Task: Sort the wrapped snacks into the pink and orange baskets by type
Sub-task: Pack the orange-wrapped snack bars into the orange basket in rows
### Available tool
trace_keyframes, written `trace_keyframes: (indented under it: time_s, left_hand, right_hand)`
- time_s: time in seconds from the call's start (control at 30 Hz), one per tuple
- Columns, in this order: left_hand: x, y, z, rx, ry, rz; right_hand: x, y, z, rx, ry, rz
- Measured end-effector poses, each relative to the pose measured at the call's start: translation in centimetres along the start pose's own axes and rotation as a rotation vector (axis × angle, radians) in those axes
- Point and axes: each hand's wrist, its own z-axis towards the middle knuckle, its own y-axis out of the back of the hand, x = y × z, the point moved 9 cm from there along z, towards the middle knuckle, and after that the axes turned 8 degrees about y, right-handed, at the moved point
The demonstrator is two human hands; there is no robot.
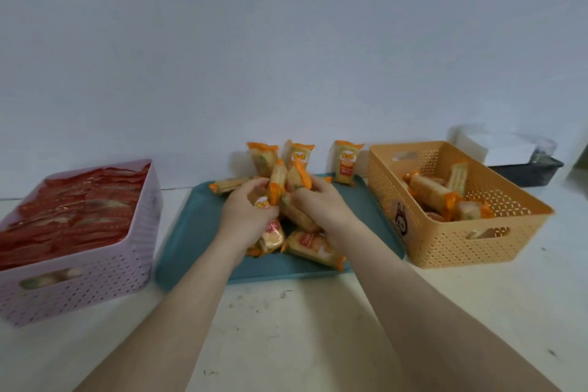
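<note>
Right, both hands are in the pile at once.
Left hand (246,212): curled shut around a bunch of orange-wrapped snacks (276,183) at the tray's centre, fingers at 12 o'clock.
Right hand (321,202): closed on the same bunch from 3 o'clock, fingertips almost meeting the left's.
Held bunch: about four packets fan upward; the exact count is hidden by the fingers.
Tray (197,232): one, teal, between the two baskets; loose orange packets lie on it at 6 o'clock under the wrists, roughly four, overlapping.
Standing packet (346,162): one, upright at the tray's 1 o'clock corner, apart from the hands.
Lying packet (226,185): one, flat at 11 o'clock, just beside the left fingers.
Pink basket (95,277): one, at 9 o'clock, packed to the rim with red-wrapped snacks (73,210); too many and too overlapped to count.
Orange basket (458,245): one, at 3 o'clock, holding orange packets (436,192), perhaps five showing.
Counter (286,328): pale, scuffed.
</note>
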Motion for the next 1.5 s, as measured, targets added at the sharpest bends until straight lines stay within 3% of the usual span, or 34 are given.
trace_keyframes:
  time_s: [0.17,0.37,0.53,0.7,0.77,0.83,0.9,1.0,1.1,1.23,1.37,1.5]
  left_hand:
    - [-2.8,-1.1,-0.4,0.057,-0.045,-0.187]
    - [-10.7,-3.1,-2.5,0.076,-0.246,-0.253]
    - [-18.0,-6.7,-4.4,0.145,-0.345,-0.400]
    - [-22.4,-14.3,-5.9,0.408,-0.298,-0.572]
    - [-20.7,-17.6,-5.8,0.474,-0.207,-0.495]
    - [-17.4,-20.1,-5.6,0.510,-0.067,-0.339]
    - [-14.5,-20.5,-5.3,0.452,0.014,-0.205]
    - [-12.3,-18.7,-4.6,0.281,-0.024,0.130]
    - [-10.1,-19.9,-6.1,0.431,0.040,0.434]
    - [-12.1,-19.1,-8.0,0.266,-0.180,0.597]
    - [-14.4,-16.3,-9.7,0.162,-0.329,0.539]
    - [-15.6,-10.4,-11.2,0.061,-0.419,0.500]
  right_hand:
    - [1.7,0.5,-0.3,-0.060,0.065,0.149]
    - [5.9,3.5,-0.9,-0.218,0.197,0.305]
    - [12.5,11.2,-2.3,-0.391,0.397,0.131]
    - [14.8,19.5,-5.3,-0.536,0.524,-0.133]
    - [12.2,21.6,-5.0,-0.509,0.399,-0.331]
    - [8.6,22.1,-4.4,-0.323,0.178,-0.651]
    - [6.4,22.6,-4.8,-0.201,0.093,-0.776]
    - [7.4,25.2,-6.2,-0.378,0.160,-0.828]
    - [6.7,26.8,-6.4,-0.386,0.036,-0.935]
    - [4.4,26.5,-7.8,-0.274,-0.100,-0.847]
    - [7.0,26.4,-9.6,-0.378,0.017,-0.853]
    - [11.0,23.5,-11.1,-0.338,0.132,-0.894]
